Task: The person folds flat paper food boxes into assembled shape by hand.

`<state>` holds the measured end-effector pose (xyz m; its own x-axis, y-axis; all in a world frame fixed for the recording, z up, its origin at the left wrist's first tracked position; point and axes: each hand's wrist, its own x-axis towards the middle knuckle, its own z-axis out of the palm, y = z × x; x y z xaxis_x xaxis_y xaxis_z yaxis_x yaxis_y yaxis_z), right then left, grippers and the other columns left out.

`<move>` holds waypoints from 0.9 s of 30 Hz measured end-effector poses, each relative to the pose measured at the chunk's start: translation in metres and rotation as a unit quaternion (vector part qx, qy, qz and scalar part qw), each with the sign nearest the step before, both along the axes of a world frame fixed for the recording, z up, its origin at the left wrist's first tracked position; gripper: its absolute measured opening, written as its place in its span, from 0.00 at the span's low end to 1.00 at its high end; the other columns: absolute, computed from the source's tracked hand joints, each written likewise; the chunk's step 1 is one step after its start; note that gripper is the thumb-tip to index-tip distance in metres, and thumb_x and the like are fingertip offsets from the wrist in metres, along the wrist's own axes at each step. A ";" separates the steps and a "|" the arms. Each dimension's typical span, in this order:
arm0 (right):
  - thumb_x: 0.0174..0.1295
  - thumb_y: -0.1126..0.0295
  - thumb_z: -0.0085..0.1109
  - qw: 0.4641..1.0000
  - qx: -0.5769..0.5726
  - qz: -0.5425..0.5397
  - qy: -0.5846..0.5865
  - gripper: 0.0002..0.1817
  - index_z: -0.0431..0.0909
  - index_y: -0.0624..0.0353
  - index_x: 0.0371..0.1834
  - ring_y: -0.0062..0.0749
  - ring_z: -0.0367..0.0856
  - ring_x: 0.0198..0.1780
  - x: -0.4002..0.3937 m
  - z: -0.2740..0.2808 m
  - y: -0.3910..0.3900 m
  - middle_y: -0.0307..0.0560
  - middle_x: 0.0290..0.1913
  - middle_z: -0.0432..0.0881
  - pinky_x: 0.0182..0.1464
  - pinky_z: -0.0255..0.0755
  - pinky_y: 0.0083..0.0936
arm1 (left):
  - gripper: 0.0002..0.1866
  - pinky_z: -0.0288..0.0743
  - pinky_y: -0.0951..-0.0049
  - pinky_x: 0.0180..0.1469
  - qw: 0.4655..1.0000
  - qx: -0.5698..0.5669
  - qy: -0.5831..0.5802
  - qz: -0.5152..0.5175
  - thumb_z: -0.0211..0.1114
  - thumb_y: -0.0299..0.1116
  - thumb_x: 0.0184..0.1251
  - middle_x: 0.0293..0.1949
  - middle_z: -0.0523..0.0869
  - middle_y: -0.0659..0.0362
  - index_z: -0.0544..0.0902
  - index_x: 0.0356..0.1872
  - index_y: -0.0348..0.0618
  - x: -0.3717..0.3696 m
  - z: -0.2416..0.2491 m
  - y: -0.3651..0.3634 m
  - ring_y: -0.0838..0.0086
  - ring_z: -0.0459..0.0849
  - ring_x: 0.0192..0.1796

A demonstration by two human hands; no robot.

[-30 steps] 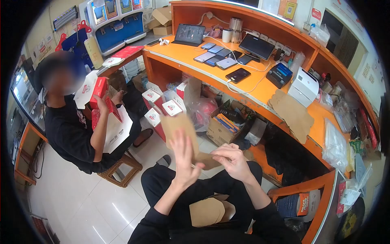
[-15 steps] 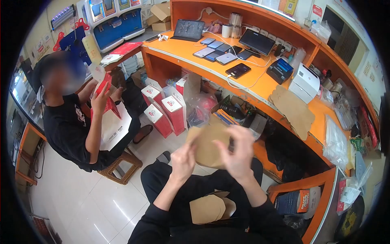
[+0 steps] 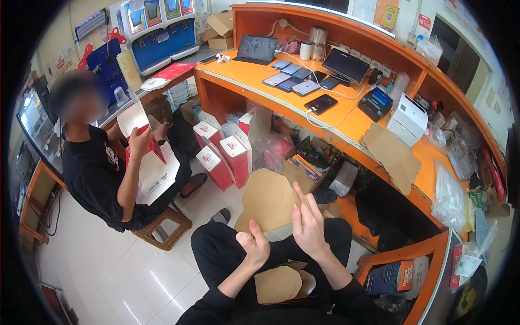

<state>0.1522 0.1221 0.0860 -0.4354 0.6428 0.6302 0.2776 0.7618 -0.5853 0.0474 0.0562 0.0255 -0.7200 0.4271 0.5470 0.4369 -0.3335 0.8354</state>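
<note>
A flat brown cardboard piece [image 3: 268,200] with rounded flaps is held up over my knees. My left hand [image 3: 253,246] is closed on its lower left edge, thumb up. At its right side, my right hand [image 3: 309,222] has its fingers stretched up along the edge, with the card between thumb and fingers. Another brown cardboard piece [image 3: 279,284], partly folded, lies in my lap below both hands.
A person [image 3: 92,157] sits at the left on a wicker stool [image 3: 162,230], holding a red and white box. Red boxes [image 3: 235,157] stand on the floor. The orange counter [image 3: 238,70] carries phones, a tablet, a printer [image 3: 406,120] and more brown card [image 3: 391,154].
The cardboard has opened out wider and tilted. My left hand has moved lower and slightly right; my right hand has moved left onto the card's edge. The view has shifted slightly.
</note>
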 end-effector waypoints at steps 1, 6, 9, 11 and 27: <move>0.65 0.79 0.45 1.000 -0.027 0.014 -0.008 0.21 0.66 0.68 0.62 0.34 0.72 0.34 0.004 0.005 -0.001 0.54 0.40 0.72 0.38 0.68 0.23 | 0.12 0.73 0.75 0.40 1.000 0.015 -0.008 -0.023 0.51 0.29 0.71 0.35 0.84 0.52 0.78 0.43 0.29 0.000 0.006 -0.001 0.71 0.83 0.37; 0.63 0.81 0.47 0.994 -0.043 0.098 -0.031 0.18 0.72 0.67 0.56 0.33 0.72 0.33 0.025 0.023 0.016 0.51 0.36 0.71 0.37 0.67 0.22 | 0.19 0.73 0.72 0.52 0.987 -0.095 0.062 -0.110 0.60 0.27 0.64 0.49 0.81 0.49 0.73 0.56 0.32 -0.041 0.027 0.001 0.71 0.80 0.50; 0.57 0.84 0.51 0.991 -0.016 0.126 -0.048 0.20 0.74 0.66 0.55 0.37 0.73 0.35 0.022 0.024 0.012 0.50 0.37 0.72 0.40 0.69 0.25 | 0.27 0.74 0.71 0.52 0.841 -0.194 -0.260 -0.434 0.65 0.33 0.63 0.57 0.75 0.53 0.67 0.61 0.37 -0.054 0.027 -0.011 0.71 0.77 0.54; 0.53 0.84 0.53 0.989 0.081 0.117 -0.040 0.24 0.73 0.64 0.56 0.41 0.73 0.38 0.017 0.015 0.017 0.50 0.38 0.73 0.44 0.69 0.29 | 0.29 0.74 0.70 0.52 0.779 -0.175 -0.382 -0.466 0.65 0.35 0.64 0.57 0.74 0.55 0.65 0.62 0.39 -0.043 0.030 -0.013 0.72 0.77 0.53; 0.45 0.81 0.57 0.901 0.287 0.298 -0.129 0.21 0.78 0.64 0.47 0.38 0.81 0.47 0.034 0.017 0.058 0.47 0.54 0.78 0.41 0.79 0.23 | 0.28 0.74 0.69 0.55 0.736 -0.198 -0.482 -0.432 0.62 0.29 0.64 0.55 0.75 0.55 0.62 0.63 0.41 -0.026 0.033 -0.022 0.71 0.76 0.55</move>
<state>0.1858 0.1804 0.1028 -0.7758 -0.1529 0.6121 -0.2101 0.9774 -0.0222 0.0211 0.0341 0.0585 -0.0583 0.9421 -0.3301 -0.6544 0.2136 0.7254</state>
